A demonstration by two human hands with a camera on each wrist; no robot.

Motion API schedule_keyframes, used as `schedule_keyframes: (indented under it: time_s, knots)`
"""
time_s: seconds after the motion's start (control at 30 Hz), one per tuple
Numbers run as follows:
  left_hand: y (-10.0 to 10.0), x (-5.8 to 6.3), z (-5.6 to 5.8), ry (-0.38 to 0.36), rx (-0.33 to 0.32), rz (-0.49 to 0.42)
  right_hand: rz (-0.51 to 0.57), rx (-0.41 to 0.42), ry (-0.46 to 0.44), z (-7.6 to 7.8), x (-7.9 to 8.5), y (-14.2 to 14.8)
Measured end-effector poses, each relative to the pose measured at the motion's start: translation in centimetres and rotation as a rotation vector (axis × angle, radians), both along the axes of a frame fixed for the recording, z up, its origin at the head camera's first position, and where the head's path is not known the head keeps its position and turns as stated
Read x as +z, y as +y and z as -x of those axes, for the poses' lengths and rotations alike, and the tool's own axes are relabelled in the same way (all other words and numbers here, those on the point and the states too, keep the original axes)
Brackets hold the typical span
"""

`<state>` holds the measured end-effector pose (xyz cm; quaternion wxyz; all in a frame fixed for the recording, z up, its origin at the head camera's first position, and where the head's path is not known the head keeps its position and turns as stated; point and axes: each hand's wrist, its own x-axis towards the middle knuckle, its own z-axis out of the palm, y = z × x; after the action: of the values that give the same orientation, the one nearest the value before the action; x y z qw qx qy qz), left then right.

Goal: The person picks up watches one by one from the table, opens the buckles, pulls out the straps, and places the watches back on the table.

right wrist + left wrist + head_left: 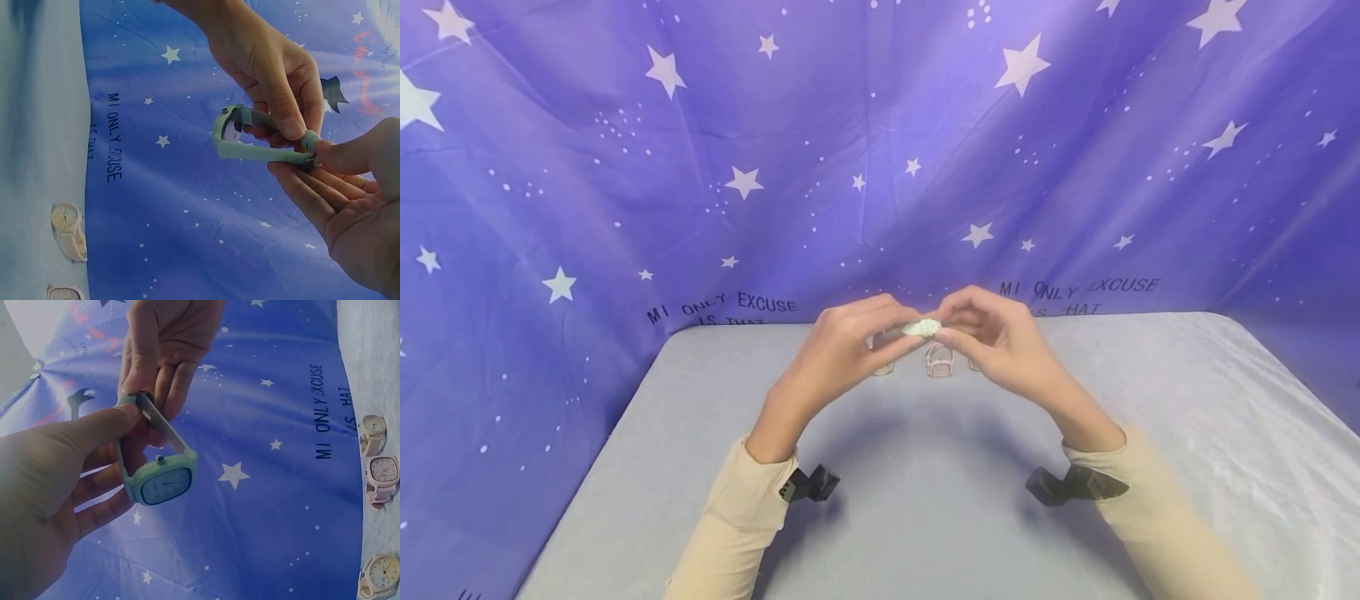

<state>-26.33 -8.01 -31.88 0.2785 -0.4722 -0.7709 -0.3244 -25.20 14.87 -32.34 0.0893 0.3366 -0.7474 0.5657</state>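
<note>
A mint-green wristwatch (922, 327) is held up above the far part of the table between both hands. Its strap is bent round into a loop, and the squarish watch face (166, 484) shows in the left wrist view. My left hand (846, 337) grips the strap between thumb and fingers. At the strap's end, by the metal buckle (314, 162), my right hand (1003, 342) pinches the band with thumb and fingertips. The fingers partly hide the buckle.
On the table (910, 500) behind the hands lie a pink watch (382, 472), a cream watch (374, 426) and another pale round watch (381, 572). A purple star-printed cloth (865, 125) hangs behind the table's far edge and along its left side.
</note>
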Motion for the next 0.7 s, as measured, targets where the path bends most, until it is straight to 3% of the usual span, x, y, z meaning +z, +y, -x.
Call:
schedule_keyframes:
  time_s: [0.13, 0.3, 0.43, 0.7]
  knots:
    - [-0.01, 0.05, 0.02, 0.017, 0.015, 0.011, -0.050, -0.042, 0.048, -0.23, 0.12, -0.24]
    - [0.03, -0.10, 0.11, 0.020, 0.023, 0.005, -0.127, -0.140, 0.210, -0.59, 0.09, -0.62]
    - [0.12, -0.22, 0.14, 0.020, 0.030, 0.002, -0.141, -0.170, 0.309, -0.66, 0.11, -0.75]
    - [0.18, -0.23, 0.25, -0.005, 0.037, 0.003, -0.155, -0.155, 0.345, -0.49, -0.05, -0.51]
